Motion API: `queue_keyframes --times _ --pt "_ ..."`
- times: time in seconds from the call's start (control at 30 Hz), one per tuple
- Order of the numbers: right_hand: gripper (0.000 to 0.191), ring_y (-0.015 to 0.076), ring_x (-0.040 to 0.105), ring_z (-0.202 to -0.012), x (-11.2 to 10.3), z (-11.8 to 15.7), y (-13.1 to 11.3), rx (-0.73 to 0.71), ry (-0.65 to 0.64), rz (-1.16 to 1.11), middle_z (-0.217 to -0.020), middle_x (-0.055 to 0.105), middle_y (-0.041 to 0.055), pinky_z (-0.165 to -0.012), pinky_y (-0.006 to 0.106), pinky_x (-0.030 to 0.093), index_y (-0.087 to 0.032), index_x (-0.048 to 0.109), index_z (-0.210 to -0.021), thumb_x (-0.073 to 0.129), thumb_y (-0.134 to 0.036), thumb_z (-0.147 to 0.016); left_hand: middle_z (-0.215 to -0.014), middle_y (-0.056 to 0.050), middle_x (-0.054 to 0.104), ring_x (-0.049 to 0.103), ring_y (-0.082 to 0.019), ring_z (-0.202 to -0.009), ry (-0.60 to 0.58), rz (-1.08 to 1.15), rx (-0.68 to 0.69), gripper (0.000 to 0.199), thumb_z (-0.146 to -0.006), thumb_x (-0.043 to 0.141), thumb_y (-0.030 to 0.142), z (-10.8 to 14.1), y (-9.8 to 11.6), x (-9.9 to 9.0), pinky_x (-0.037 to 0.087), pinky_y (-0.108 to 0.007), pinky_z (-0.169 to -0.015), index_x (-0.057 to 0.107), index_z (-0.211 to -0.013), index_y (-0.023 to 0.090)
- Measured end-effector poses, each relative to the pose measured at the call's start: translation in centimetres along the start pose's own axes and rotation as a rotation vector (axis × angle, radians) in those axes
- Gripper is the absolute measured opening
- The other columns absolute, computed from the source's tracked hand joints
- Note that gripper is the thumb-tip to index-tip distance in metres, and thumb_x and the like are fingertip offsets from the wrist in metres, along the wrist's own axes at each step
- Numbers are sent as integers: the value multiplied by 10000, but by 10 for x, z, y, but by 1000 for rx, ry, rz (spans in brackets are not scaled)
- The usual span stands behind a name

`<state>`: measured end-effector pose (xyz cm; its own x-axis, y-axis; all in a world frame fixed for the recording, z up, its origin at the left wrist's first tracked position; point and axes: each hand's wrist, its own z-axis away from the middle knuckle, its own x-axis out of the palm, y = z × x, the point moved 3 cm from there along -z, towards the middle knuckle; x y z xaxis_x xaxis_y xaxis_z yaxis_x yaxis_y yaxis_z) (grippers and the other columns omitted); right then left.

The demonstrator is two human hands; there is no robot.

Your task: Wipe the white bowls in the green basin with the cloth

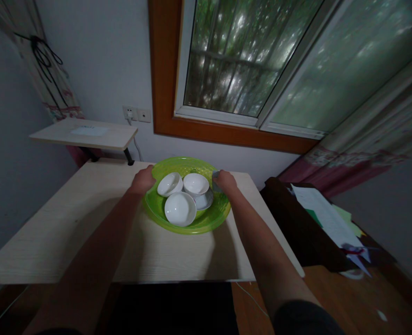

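A translucent green plastic basin [206, 225] is between my two hands over the desk. My left hand [143, 180] is closed on its left rim, and my right hand [226, 181] is closed at the right rim. A small grey thing [217, 182], its kind unclear, shows inside the basin by my right fingers; I cannot tell whether they hold it. In the basin are three white bowls: one tilted at the left [170, 184], one at the back right [196, 184] and one in front [180, 209]. A whitish plate [205, 201] lies partly hidden under the back right bowl.
The pale wooden desk [87, 232] carries a small raised shelf [59, 132] with a paper on it at the left. Behind are a wall socket [131, 113] and a window [240, 60]. Papers [326, 214] lie on a dark piece of furniture [289, 228] at the right.
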<state>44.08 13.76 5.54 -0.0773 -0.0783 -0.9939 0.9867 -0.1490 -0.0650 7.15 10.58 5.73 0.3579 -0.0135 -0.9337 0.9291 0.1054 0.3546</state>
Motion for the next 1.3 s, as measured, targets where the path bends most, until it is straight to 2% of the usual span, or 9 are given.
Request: queue_keyframes --times 0.1,0.23,0.37,0.53,0.73,0.93,1.13,1.3 --pt "466 376 800 -1285 1 -1 0 58 49 2 -1376 799 298 -1008 379 609 -107 808 -1381 655 -391 -1044 -1405 -224 786 771 -353 -1297 -12 6 1 569 -985 668 204 0 0 -1 583 -372 -1005 635 -1553 185" --pt "507 371 798 -1290 3 -2 -3 53 76 11 -1363 806 295 -1031 372 600 -98 816 -1367 588 -461 -1096 -1389 -230 787 774 -363 -1284 -10 12 12 538 -991 656 209 0 -1 -1 584 -380 -988 641 -1527 171" --pt "505 354 787 -1318 2 -4 -1 7 52 23 -1368 800 305 -1059 346 575 -74 796 -1379 536 -432 -1136 -1380 -222 790 776 -356 -1282 -11 2 8 541 -990 663 225 -2 -2 1 587 -374 -988 642 -1529 182" --pt "473 342 775 -1343 3 -5 5 -27 43 -4 -1405 787 296 -1042 315 566 -73 745 -1431 583 -390 -1119 -1388 -213 792 772 -346 -1292 -5 6 8 558 -978 675 218 -3 -3 2 588 -370 -1009 651 -1535 193" --pt "484 377 791 -1305 4 -3 1 50 65 -31 -1386 795 297 -1025 372 592 -96 775 -1401 638 -429 -1077 -1379 -201 801 777 -333 -1285 -7 -2 7 604 -967 671 189 -7 -5 4 589 -363 -1014 632 -1570 205" --pt "515 401 793 -1297 2 2 -2 82 94 -35 -1368 800 298 -1034 430 605 -110 811 -1360 606 -494 -1083 -1398 -206 793 770 -340 -1300 -19 -14 9 592 -975 656 199 -2 -2 1 587 -365 -1014 624 -1566 192" --pt "492 377 782 -1321 0 4 -1 49 62 -28 -1398 791 284 -1052 401 592 -94 763 -1407 580 -440 -1108 -1406 -203 790 771 -345 -1295 -15 -7 -2 582 -977 663 221 -2 -3 1 591 -375 -1014 632 -1558 204" --pt "488 359 767 -1351 -2 6 1 60 37 -36 -1447 770 278 -1050 370 585 -126 733 -1445 578 -457 -1121 -1387 -199 798 777 -337 -1282 -14 4 -3 577 -973 661 218 -1 -3 0 593 -367 -1006 635 -1550 209"
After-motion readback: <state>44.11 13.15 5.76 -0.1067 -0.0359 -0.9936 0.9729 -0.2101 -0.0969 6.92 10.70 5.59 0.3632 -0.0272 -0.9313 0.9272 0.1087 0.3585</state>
